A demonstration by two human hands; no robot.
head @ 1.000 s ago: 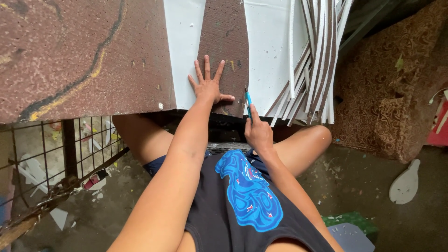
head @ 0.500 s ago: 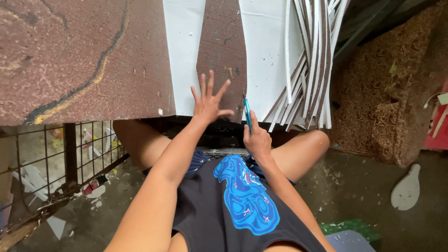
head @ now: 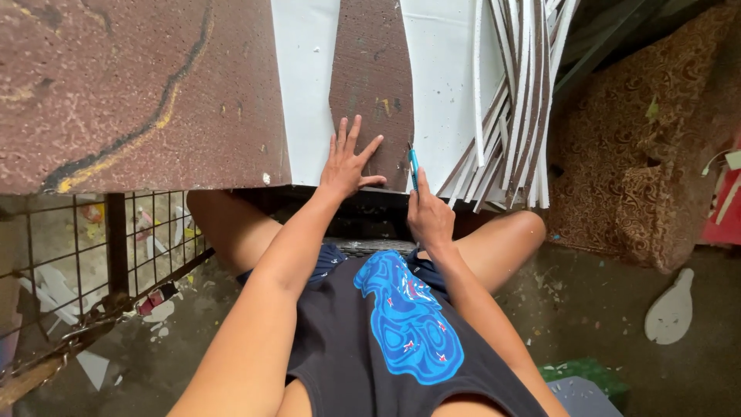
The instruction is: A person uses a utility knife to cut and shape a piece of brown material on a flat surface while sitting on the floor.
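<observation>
Your left hand [head: 349,166] lies flat with its fingers [head: 342,135] spread wide on the brown strip [head: 370,85], a tapering piece of rough brown sheet that lies on the worktop [head: 139,93] and reaches its near edge. The palm presses the strip's near end, with the thumb stretched toward its right side.

Your right hand [head: 429,218] sits just off the worktop's near edge, its fingers curled tight around a blue cutter [head: 414,167]. The cutter stands nearly upright, its tip at the right edge of the brown strip, where the strip meets a white sheet [head: 444,85]. So the strip lies under your left fingers and just left of your right fingers.

Another white sheet [head: 305,85] borders the strip on the left. A fan of narrow white-and-brown offcuts [head: 513,139] hangs over the near edge toward the right. Below the worktop, on the left, stands a wire grid [head: 85,255].
</observation>
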